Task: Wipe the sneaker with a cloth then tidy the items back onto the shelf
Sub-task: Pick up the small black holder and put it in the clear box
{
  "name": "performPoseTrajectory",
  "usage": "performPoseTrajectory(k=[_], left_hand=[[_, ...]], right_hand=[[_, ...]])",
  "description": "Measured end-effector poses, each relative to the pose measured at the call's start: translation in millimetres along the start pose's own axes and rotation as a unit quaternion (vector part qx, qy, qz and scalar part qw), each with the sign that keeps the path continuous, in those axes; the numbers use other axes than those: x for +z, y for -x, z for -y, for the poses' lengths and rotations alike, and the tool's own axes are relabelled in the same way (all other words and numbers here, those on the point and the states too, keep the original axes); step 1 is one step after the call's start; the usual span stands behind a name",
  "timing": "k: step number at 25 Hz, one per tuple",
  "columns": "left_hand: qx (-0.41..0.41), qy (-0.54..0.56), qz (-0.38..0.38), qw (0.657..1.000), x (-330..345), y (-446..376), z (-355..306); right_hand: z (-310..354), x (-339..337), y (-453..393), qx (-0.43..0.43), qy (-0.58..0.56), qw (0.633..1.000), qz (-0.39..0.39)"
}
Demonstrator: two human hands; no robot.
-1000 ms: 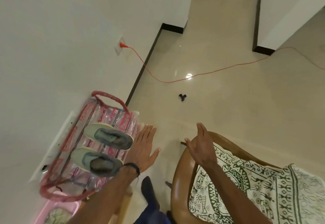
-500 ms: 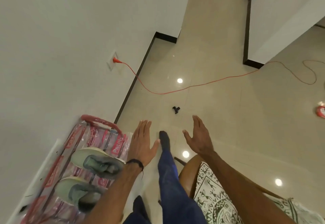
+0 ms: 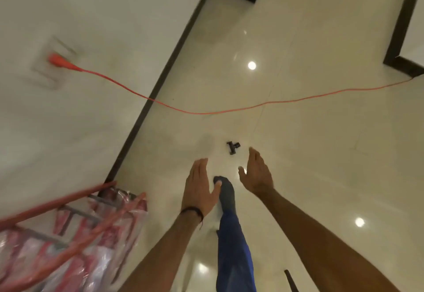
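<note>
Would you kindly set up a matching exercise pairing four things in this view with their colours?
Things:
1. cable
2. trouser leg
3. skirting strip
4. wristband on the left hand

Colours:
A. blue
B. black band
C. orange-red
D. dark brown, along the wall's foot

Pairs: 1-C, 2-A, 3-D, 4-B

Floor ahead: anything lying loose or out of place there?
Yes. A small black object lies loose on the tiles beyond the open hands, and an orange cable trails from the wall socket across the walkway, a possible trip hazard.
</note>
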State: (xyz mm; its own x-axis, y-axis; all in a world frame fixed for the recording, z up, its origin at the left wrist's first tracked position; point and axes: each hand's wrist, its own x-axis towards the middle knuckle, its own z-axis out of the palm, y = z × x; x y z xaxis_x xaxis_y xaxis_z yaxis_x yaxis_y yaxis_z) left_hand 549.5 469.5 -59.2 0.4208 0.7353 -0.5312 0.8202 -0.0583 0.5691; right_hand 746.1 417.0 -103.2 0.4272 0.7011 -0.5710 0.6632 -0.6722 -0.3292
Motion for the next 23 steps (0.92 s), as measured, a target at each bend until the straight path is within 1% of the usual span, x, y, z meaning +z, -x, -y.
performPoseTrajectory(k=[2, 4, 7, 10, 14, 17, 18, 20, 23], left_hand=[[0.018, -0.024, 0.041, 0.999, 52, -69, 10], [0.037, -0.06, 0.077, 0.995, 91, -126, 32], [0.004, -0.07, 0.085, 0.994, 130, -174, 69], [-0.024, -0.069, 0.098, 0.992, 154, -192, 99], [-0.001, -0.094, 0.118, 0.989, 170, -218, 128], [0.02, -0.1, 0.116, 0.988, 176, -234, 139], [0.021, -0.096, 0.11, 0.989, 177, -238, 143], [0.028, -0.097, 0.105, 0.989, 176, -238, 147], [0.04, -0.121, 0.093, 0.987, 161, -226, 144]], right_hand=[[-27, 28, -72, 0.006, 0.005, 1.0, 0.001], [-56, 59, -127, 0.014, -0.01, 1.0, 0.008], [-97, 112, -176, 0.027, -0.023, 0.999, 0.025], [-122, 157, -215, 0.023, -0.019, 0.998, 0.054], [-127, 203, -263, 0.067, -0.05, 0.993, 0.08], [-123, 231, -283, 0.059, -0.004, 0.995, 0.083], [-123, 237, -287, 0.056, 0.01, 0.995, 0.08], [-125, 243, -289, 0.052, -0.001, 0.995, 0.08], [-123, 224, -276, 0.01, -0.031, 0.996, 0.086]])
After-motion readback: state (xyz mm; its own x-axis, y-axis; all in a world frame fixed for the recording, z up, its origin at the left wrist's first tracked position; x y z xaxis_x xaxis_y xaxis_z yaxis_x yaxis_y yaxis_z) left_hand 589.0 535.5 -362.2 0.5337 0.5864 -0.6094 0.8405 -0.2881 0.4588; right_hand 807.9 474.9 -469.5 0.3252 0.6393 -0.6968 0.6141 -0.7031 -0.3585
